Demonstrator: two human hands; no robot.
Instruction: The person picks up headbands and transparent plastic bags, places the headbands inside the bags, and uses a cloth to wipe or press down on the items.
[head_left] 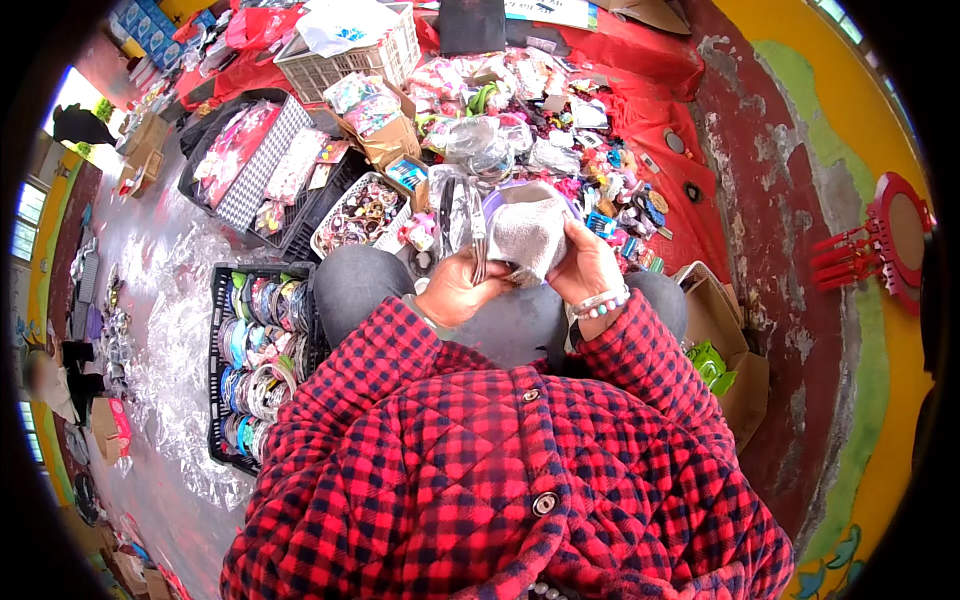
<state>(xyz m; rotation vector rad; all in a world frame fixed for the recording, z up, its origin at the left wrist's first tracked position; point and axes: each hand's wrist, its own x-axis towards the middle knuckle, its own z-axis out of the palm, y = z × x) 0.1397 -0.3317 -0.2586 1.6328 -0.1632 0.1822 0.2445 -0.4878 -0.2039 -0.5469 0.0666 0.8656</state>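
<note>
Over my lap, my left hand (458, 290) is closed around some thin silvery strips (479, 235) that stick up from its fingers; their exact kind is unclear. Its fingertips also reach the lower edge of a greyish-white cloth (528, 232). On the other side, my right hand (590, 265) grips this cloth between thumb and fingers. Purple edging (497, 200) shows along the cloth's upper left. Just beyond my left hand is a clear plastic bag (447, 205) with something dark in it. The fingers' undersides are hidden.
A black crate (215, 400) of coiled bands stands at my left. A white basket (395, 230) of small accessories sits ahead-left. Packaged trinkets (500, 130) pile up on a red cloth (690, 215). At my right is an open cardboard box (745, 385) with a green packet.
</note>
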